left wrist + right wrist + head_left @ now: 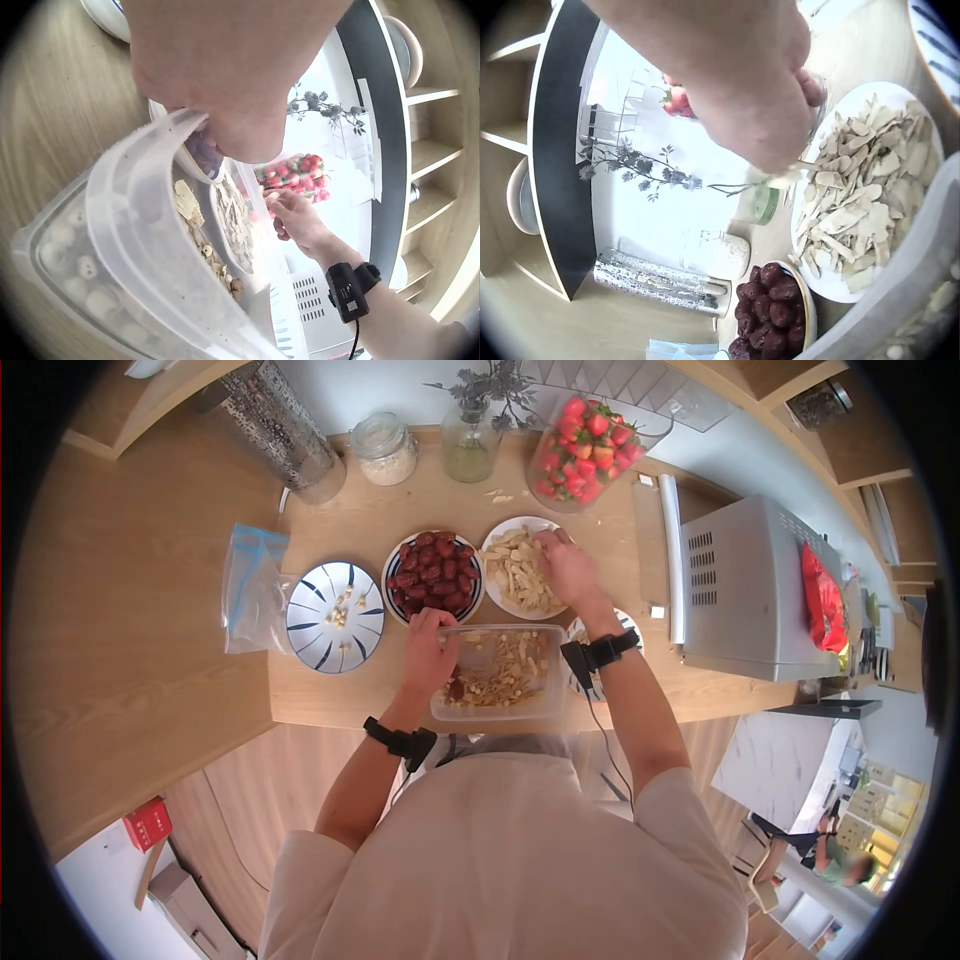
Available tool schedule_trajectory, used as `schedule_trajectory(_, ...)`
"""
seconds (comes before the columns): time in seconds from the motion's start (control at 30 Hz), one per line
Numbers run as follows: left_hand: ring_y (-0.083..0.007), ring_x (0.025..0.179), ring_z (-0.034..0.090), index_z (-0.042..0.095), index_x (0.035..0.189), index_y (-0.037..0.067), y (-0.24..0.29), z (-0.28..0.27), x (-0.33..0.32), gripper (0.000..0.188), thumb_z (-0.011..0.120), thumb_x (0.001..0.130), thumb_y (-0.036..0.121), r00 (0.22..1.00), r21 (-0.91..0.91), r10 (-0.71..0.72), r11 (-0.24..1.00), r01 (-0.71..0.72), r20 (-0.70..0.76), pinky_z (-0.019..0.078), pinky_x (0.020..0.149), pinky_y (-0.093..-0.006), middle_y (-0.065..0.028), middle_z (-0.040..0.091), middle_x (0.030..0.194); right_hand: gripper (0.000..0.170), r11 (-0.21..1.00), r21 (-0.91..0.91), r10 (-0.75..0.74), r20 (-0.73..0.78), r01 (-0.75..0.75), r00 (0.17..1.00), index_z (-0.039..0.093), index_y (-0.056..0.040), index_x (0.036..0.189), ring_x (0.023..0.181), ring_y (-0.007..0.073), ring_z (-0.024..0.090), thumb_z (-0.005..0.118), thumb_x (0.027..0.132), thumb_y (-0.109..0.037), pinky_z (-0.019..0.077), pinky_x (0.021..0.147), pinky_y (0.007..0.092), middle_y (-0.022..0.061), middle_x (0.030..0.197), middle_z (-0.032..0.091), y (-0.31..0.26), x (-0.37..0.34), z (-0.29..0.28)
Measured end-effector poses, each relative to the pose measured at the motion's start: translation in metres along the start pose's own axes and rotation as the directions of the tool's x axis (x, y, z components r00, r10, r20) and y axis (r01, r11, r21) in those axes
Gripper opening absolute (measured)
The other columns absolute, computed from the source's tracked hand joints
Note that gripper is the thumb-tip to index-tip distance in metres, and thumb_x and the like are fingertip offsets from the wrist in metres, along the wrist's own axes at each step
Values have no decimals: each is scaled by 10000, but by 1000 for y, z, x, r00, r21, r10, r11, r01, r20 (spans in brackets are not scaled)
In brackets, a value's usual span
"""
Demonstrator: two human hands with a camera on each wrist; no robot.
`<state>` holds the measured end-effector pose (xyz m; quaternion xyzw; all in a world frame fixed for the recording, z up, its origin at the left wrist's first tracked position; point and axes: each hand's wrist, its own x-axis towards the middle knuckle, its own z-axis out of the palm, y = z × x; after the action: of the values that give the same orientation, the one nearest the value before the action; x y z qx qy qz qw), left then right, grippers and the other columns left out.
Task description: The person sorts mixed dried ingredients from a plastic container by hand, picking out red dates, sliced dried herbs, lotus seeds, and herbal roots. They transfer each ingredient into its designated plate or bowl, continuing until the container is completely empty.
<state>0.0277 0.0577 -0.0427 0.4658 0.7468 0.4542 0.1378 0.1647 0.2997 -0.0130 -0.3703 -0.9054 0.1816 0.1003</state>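
Pale wood-grained counter fills the middle of the head view, with the room's corners lost in the lens's dark ring. A blue-striped white plate lies mostly covered by the right forearm, and each hand's back hides most of its fingers from its own wrist camera. At the far left corner of a translucent rectangular plastic box, the left hand has its fingers bent; whether they grip the rim cannot be told. Stretched forward, the right hand seems to pinch a pale slice, barely visible, at the edge of a round white plate. Thin, dry, rough-edged cream flakes heap that plate; similar flakes lie in the box, and cloudy plastic blurs round white pieces. Wrinkled, glossy dark-red dates fill the bowl just beside it.
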Motion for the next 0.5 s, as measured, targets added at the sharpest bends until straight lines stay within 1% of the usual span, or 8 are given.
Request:
schedule_trajectory(0.13,-330,906,536,579,929,59,-1,0,0,134,635,815,18,1000,-12,-11,1000,11,-2,427,830,-420,-99,585,919,248,1000,4,2,31,-2,1000,580,-129,1164,902,383,655,618,930,-199,550,749,463,140,1181,586,-22,-7,-14)
schedule_trajectory(0.2,-332,906,535,576,927,59,0,0,0,133,634,815,18,1000,-12,-10,1000,10,-8,427,831,-420,-99,584,920,221,983,154,-89,-100,103,991,602,-122,1118,874,373,663,646,905,-164,550,720,456,135,1132,608,-43,-20,-32)
schedule_trajectory(0.23,-334,907,535,574,925,59,1,0,0,131,632,815,17,1000,-12,-4,1000,4,-13,427,832,-421,-98,584,922,221,982,155,-92,-93,106,991,602,-122,1118,874,373,663,646,905,-164,550,720,456,135,1132,608,-52,-28,-38)
schedule_trajectory(0.3,-336,907,534,570,922,58,1,1,-1,131,631,814,15,1000,-23,-14,1000,14,-20,427,833,-423,-99,583,923,178,943,266,-155,-184,200,971,621,-116,1053,830,364,667,671,884,-146,546,689,453,116,1019,644,-69,-51,-44)
schedule_trajectory(0.33,-337,908,533,567,920,58,0,1,0,132,629,813,13,1000,-34,-14,999,13,-26,427,834,-425,-99,582,925,178,941,269,-159,-181,204,971,621,-116,1053,830,364,667,671,884,-146,546,689,453,116,1019,644,-74,-63,-43)
schedule_trajectory(0.4,-340,910,533,564,919,57,-1,1,-1,132,628,813,12,999,-33,-21,999,21,-25,426,835,-428,-100,581,927,192,931,337,-148,-13,143,989,635,-74,1083,852,336,678,660,900,-130,540,714,409,129,899,694,-84,-88,-41)
schedule_trajectory(0.43,-343,912,532,561,918,56,-2,2,-1,132,627,813,11,1000,-36,-24,999,23,-19,426,836,-431,-101,581,929,192,930,337,-151,-13,147,988,635,-74,1083,852,336,678,660,900,-130,540,714,409,129,899,694,-88,-97,-38)
schedule_trajectory(0.5,-337,923,535,562,924,52,-1,1,0,143,614,800,4,999,-32,-34,999,34,-6,428,847,-418,-107,576,935,183,959,283,-74,250,1,965,659,-59,1046,829,345,681,655,899,-166,539,714,427,128,861,706,-93,-111,-26)
